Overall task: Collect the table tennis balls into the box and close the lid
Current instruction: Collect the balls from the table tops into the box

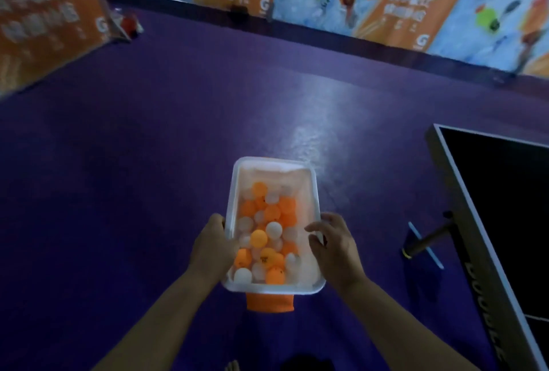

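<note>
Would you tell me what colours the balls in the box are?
The balls in the box are orange and white; head view.

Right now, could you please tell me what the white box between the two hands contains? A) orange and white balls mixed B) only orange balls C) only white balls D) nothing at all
A: orange and white table tennis balls lie mixed in the lidless white box, which the left hand and the right hand hold by its long rims.
</note>
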A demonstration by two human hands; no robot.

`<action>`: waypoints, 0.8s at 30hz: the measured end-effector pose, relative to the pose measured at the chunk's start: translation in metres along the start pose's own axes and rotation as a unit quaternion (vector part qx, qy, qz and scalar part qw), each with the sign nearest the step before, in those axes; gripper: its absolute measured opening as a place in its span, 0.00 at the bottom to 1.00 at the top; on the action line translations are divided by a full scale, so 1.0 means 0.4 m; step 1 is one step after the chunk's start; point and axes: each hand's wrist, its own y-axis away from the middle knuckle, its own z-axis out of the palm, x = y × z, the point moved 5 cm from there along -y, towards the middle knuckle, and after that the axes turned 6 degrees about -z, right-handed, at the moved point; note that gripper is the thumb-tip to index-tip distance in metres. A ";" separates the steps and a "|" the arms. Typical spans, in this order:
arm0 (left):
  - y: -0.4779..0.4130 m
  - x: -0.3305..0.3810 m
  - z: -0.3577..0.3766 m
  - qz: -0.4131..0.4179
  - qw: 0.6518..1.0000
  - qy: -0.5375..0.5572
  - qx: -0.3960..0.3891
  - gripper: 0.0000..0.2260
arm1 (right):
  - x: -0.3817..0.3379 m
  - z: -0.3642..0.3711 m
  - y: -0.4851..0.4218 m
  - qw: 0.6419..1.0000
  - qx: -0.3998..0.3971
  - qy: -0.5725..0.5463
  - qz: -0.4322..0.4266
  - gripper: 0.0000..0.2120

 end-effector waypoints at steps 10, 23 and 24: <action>-0.445 0.286 0.207 0.019 0.996 -0.023 -0.085 0.09 | 0.302 -0.026 -0.372 0.991 0.053 0.009 0.119 0.08; -1.014 0.738 0.356 0.033 0.998 -0.023 -0.056 0.08 | 0.647 -0.073 -1.028 0.992 0.067 -0.006 0.109 0.10; -1.058 0.766 0.374 0.034 0.997 -0.025 -0.060 0.08 | 0.676 -0.077 -1.072 0.992 0.071 -0.005 0.109 0.10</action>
